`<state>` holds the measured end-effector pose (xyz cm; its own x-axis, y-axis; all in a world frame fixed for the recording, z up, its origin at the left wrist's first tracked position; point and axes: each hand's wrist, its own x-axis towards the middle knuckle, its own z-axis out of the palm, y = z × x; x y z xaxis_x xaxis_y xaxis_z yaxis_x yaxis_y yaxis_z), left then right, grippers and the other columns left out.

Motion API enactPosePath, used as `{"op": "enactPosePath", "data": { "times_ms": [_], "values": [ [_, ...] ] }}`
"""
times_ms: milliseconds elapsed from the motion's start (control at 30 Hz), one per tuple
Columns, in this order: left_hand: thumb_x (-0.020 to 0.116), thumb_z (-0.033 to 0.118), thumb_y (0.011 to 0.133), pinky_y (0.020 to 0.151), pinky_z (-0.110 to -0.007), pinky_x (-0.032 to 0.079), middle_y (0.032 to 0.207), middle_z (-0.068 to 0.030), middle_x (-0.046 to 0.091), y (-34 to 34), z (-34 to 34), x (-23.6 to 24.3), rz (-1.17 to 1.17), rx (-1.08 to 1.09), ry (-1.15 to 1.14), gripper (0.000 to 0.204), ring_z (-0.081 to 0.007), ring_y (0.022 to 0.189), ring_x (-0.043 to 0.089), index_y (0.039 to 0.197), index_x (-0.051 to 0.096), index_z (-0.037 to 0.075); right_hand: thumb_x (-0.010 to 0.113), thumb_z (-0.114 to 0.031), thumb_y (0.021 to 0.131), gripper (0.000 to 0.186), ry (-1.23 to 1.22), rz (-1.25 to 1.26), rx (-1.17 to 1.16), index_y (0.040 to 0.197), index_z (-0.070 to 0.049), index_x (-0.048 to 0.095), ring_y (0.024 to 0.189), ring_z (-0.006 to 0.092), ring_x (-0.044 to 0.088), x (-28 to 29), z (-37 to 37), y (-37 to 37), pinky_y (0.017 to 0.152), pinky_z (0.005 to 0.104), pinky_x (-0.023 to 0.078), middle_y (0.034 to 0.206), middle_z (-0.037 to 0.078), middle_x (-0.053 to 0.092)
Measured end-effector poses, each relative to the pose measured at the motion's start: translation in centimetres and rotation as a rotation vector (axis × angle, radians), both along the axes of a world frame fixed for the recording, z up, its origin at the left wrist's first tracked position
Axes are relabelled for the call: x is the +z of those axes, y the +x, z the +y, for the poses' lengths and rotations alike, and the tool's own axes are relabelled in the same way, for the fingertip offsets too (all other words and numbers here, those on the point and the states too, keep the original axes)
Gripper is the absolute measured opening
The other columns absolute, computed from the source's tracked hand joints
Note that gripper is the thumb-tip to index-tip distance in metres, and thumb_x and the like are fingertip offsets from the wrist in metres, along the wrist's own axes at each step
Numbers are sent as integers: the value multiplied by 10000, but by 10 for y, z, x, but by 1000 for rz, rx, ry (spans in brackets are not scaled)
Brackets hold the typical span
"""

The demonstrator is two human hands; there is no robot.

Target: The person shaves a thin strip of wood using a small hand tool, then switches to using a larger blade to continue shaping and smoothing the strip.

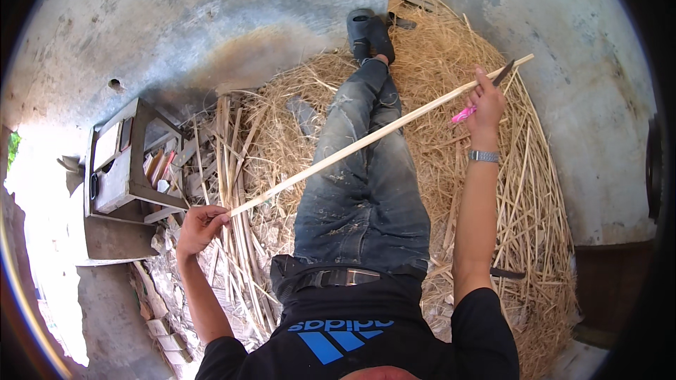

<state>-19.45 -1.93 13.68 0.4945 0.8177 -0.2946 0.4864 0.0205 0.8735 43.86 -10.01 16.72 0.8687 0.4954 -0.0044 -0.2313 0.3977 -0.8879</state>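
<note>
A long, pale strip (352,148) that looks like split bamboo slants across my outstretched legs, low at the left and high at the right. My left hand (200,229) is closed on its near end, pinching it between thumb and fingers. Toward the far end, my right hand (486,109) grips a knife (503,73) with a dark blade and a pink handle. The blade lies against or across the strip there, and the fingers of that hand are also at the strip. Whether the edge bites into it cannot be seen.
Straw-like shavings (436,63) and thin strips (542,190) heap along my right. More split lengths (229,169) lie on my left, beside a worn wooden cabinet (120,176) with things inside. Scuffed walls (211,21) close in ahead and at right. A dark tool (508,274) lies by my right elbow.
</note>
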Motion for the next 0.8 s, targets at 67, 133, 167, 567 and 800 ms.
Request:
{"op": "enactPosePath", "data": {
  "times_ms": [67, 133, 167, 567, 800],
  "values": [
    [719, 112, 1014, 540, -222, 470, 788, -55, 745, -14, 2, 2, 15, 3, 8, 175, -52, 597, 597, 1074, 753, -49, 752, -140, 968, 192, 25, -9, -25, 1098, -6, 706, 485, 43, 338, 0, 0, 20, 438, 240, 293, 649, -86, 407],
    [727, 110, 1004, 542, -227, 476, 779, -58, 743, -23, 6, -2, 22, 15, -3, 171, -60, 587, 595, 1063, 753, -48, 761, -135, 961, 205, 75, -11, -60, 1088, 14, 701, 491, 53, 351, -1, -2, 40, 445, 246, 290, 664, -72, 430],
    [727, 110, 1004, 542, -227, 476, 779, -58, 743, -26, 6, -3, 23, 18, -5, 171, -60, 587, 595, 1063, 753, -48, 761, -135, 961, 205, 73, -11, -58, 1088, 14, 701, 491, 53, 351, 3, -2, 43, 445, 246, 290, 664, -72, 430],
    [704, 116, 1018, 683, -291, 565, 845, -65, 740, 81, -23, -10, -127, -321, 10, 150, -127, 732, 703, 1035, 747, -27, 751, -214, 996, 202, 59, -125, 0, 945, -45, 653, 477, 48, 371, 24, -5, -1, 418, 231, 314, 645, -68, 438],
    [672, 118, 1052, 639, -261, 543, 818, -53, 713, 181, -39, -7, -266, -331, -26, 158, -96, 722, 679, 1085, 728, -26, 724, -331, 1029, 335, -110, -207, 387, 1136, -13, 717, 451, 26, 366, 24, -30, -77, 410, 228, 308, 604, -92, 417]
  ]
}}
